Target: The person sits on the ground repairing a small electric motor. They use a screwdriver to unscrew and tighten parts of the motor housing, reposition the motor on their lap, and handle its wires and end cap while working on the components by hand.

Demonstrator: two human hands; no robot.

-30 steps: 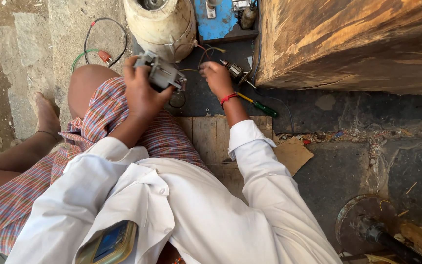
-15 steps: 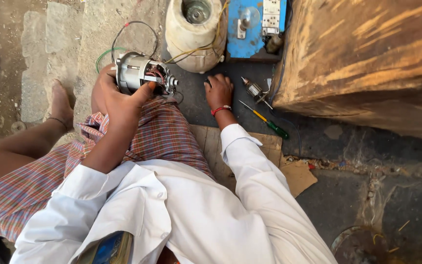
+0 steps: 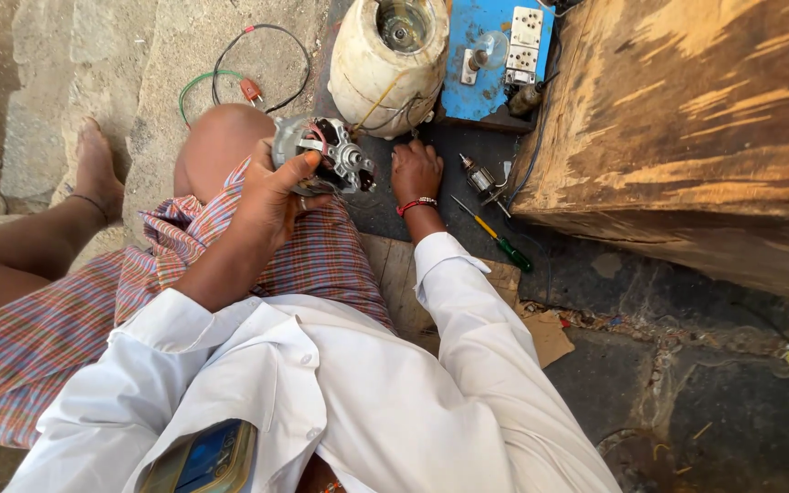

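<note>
Left hand: the left hand (image 3: 271, 196) wraps its fingers round the small electric motor (image 3: 323, 164), gripping the housing from below and behind.
Motor position: raised above the person's knee, shaft end toward the dark mat (image 3: 394, 215).
Handling: judged dense and rigid, metal-bodied; exposed red windings and thin leads look fragile. Best held by the outer frame, clear of shaft and coils.
Right hand: the right hand (image 3: 416, 173) lies palm-down on the mat, fingers loosely spread, holding nothing.
Nearby: screwdriver (image 3: 493, 235) just right of the wrist.
Beyond: cream drum housing (image 3: 387, 66), blue switchboard (image 3: 490, 64).
</note>
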